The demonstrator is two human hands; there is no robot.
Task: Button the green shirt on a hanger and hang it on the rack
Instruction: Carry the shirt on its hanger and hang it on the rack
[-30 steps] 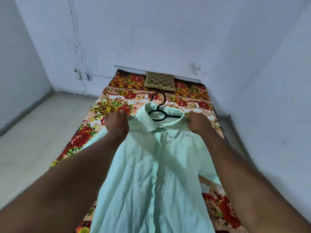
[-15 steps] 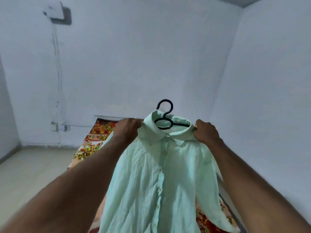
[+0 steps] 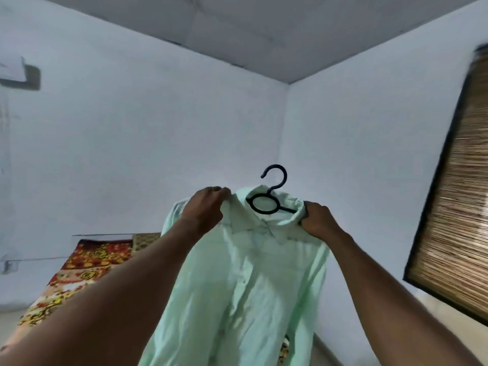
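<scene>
The green shirt (image 3: 245, 286) is held up in the air on its black hanger (image 3: 285, 177), well above the floral-sheeted bed (image 3: 87, 262) on which it was lying flat a second ago. It has been lifted clear, and the view has been swung upward and to the right, so that the ceiling and a bamboo window blind (image 3: 454, 207) are now taken in.

The left shoulder of the shirt is gripped by the left hand (image 3: 204, 210), fingers curled over fabric and, presumably, the hanger arm beneath. The right shoulder is clenched in the same way by the right hand (image 3: 318, 220), beside the collar. The hook is left free and upright between the two hands.

The front placket appears to be closed, though the buttons are blurred and cannot be counted. From this it is judged that the buttoning is finished and the carry to the rack has been begun. No rack is seen in this view, so it must still be found and the hook brought over its rail
</scene>
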